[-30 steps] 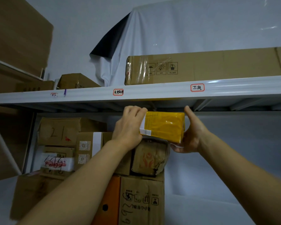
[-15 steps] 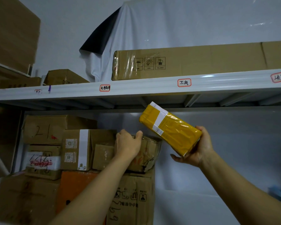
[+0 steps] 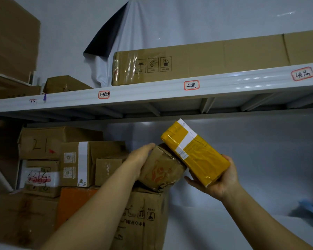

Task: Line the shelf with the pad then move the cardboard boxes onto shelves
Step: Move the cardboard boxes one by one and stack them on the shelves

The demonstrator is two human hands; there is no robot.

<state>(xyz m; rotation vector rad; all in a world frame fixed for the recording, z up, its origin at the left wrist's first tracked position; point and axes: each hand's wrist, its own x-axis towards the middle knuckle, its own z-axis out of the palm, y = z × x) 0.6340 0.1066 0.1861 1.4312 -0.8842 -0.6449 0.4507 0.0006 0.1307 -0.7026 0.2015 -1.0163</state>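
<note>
Shelf [image 3: 233,233] looks lined; my right grip [image 3: 220,183] clasps the yellow parcel [image 3: 195,152], left grip [image 3: 140,159] the crumpled box [image 3: 161,172], neither placed yet.

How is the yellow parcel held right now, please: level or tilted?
Tilted: the yellow parcel slants up-left, its lower end gripped by the right hand.

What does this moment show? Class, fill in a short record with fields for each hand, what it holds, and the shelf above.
Left hand: grips the top of the crumpled brown box
Right hand: holds the yellow parcel from below, tilted
Box support: the crumpled brown box sits on a taller carton
Upper shelf: white, carries a long carton; handwritten labels on its front edge
Stack at left: several cardboard boxes, one marked 21
</note>
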